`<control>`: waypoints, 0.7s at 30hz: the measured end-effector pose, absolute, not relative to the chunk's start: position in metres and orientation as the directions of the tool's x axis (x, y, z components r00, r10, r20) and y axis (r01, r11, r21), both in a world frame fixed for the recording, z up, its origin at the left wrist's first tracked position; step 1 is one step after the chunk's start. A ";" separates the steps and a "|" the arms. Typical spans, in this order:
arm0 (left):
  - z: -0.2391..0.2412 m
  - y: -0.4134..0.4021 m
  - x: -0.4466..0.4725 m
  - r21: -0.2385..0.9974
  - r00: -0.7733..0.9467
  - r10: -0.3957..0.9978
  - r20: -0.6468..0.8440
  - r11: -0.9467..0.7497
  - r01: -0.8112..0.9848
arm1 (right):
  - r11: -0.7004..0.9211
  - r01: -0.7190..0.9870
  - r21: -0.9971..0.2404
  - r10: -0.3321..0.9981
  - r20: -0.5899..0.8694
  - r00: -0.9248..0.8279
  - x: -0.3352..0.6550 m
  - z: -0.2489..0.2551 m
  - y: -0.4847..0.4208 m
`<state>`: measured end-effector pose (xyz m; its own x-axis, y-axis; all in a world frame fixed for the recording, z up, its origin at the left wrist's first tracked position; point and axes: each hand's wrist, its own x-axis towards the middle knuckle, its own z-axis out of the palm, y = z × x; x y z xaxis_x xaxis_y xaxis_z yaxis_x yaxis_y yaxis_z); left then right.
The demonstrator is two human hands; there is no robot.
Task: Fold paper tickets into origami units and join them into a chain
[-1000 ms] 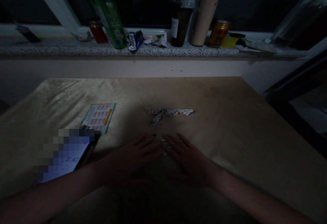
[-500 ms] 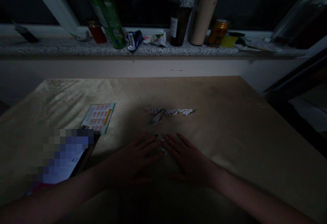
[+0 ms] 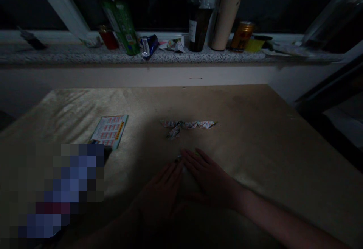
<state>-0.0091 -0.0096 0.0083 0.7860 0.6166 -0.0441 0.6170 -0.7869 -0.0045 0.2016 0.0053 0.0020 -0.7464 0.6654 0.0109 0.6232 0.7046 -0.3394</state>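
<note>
Both my hands lie flat on a tan table (image 3: 255,128) in dim light. My right hand (image 3: 208,179) is spread palm down, fingers pointing away from me. My left hand (image 3: 163,188) rests beside it with its fingers stretched out, the tips against the right hand's index finger. Between the fingertips a small pale piece of folded paper (image 3: 179,159) just shows, pressed under them. Further away on the table lies a row of several small folded printed paper pieces (image 3: 187,125).
A printed card or booklet (image 3: 109,131) lies at the left, with a blurred-out lit screen (image 3: 65,181) nearer me. A stone sill behind the table holds a green bottle (image 3: 120,22), a dark bottle (image 3: 198,27), a cardboard tube (image 3: 228,12), cans (image 3: 242,36) and wrappers (image 3: 149,45).
My left hand has slid back towards me and to the right, now tucked beside the right hand. The right hand has stayed in place.
</note>
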 end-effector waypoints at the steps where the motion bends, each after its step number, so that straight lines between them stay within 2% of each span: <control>1: 0.007 -0.013 -0.007 -0.007 0.767 0.640 -0.049 -0.768 0.641 | 0.704 0.621 -0.344 0.665 0.012 -0.747 0.202 0.002 0.005; 6: 0.005 -0.022 -0.010 -0.012 0.718 0.695 -0.038 -0.719 0.695 | 0.709 0.609 -0.356 0.658 0.025 -0.752 0.202 0.003 0.007; 16: -0.009 -0.017 -0.022 0.005 0.774 0.633 -0.029 -0.774 0.633 | 0.678 0.634 -0.372 0.676 -0.026 -0.737 0.202 0.005 0.008; 21: -0.016 -0.016 -0.019 -0.043 0.809 0.580 0.100 -0.809 0.586 | 0.682 0.637 -0.359 0.673 -0.032 -0.739 0.201 0.005 0.008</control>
<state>-0.0191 -0.0164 -0.0161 0.8086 0.5798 0.1000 0.5857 -0.8094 -0.0427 0.2009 0.0081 0.0047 -0.7386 0.6733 -0.0322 0.6373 0.6819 -0.3589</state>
